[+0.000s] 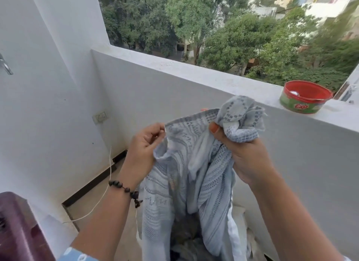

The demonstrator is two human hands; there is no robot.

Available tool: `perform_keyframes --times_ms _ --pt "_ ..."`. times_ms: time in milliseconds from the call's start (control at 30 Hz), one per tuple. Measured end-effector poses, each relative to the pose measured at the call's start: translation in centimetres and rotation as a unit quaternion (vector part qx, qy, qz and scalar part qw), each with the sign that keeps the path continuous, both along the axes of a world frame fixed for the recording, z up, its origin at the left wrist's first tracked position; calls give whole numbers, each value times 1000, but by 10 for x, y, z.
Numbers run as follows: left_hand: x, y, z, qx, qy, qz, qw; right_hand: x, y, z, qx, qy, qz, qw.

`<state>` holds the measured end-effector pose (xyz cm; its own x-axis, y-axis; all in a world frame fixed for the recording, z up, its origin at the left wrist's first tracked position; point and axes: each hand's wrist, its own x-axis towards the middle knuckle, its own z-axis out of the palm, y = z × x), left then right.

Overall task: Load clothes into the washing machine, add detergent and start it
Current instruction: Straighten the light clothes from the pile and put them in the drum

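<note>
1. Main thing here is a pale grey-blue woven cloth with darker dotted stripes, held up in the air in front of the white balcony parapet wall, with both hands on its top edge.
2. Left hand is at the cloth's upper left corner. Thumb and fingertips are pinched narrow on the hem, and the fabric folds over just below the knuckles.
3. Right hand has a whole bunched wad of the same cloth. Fingers are curled tight round it, the thumb with orange-tinted nail presses the front, and the crumpled end pokes up above the fist.
4. Between the two hands the hem stretches nearly straight, and the rest hangs down, away from the parapet, toward a dark heap of clothes at the bottom.
5. A dark beaded bracelet sits on the left wrist.
6. On top of the parapet, off to the right of the cloth, stands a round red-and-green Exo tub, open, well apart from both hands.
7. A maroon plastic object shows left of the parapet, low down.
</note>
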<state>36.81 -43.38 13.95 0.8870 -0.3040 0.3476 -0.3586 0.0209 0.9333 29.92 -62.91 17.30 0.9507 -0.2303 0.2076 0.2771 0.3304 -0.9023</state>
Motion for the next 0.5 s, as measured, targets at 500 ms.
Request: perform_keyframes --times_ms 500 --pt "-16 -11 -9 -3 57 -65 996 -4 22 -13 -182 3 75 980"
